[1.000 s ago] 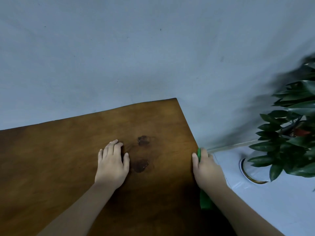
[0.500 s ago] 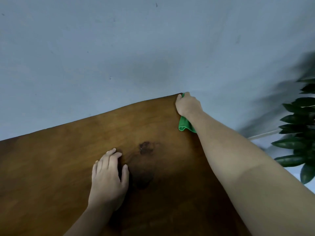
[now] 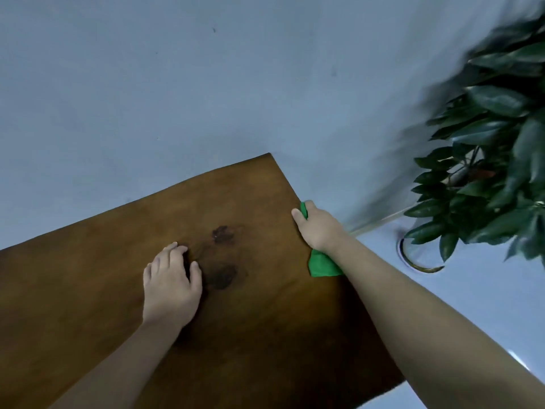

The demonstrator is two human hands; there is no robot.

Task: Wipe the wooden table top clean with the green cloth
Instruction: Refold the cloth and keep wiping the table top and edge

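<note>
A wooden bench (image 3: 97, 296) meets a pale wall (image 3: 147, 84). The left hand (image 3: 172, 286) rests flat, fingers relaxed together, probably bracing; the right hand (image 3: 318, 228) clamps its fingers on the green cloth (image 3: 323, 264) at the right edge, seemingly wiping it.

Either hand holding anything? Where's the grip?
Right hand grips the green cloth around its middle, at the wooden table top's right edge. Left hand holds nothing.
</note>
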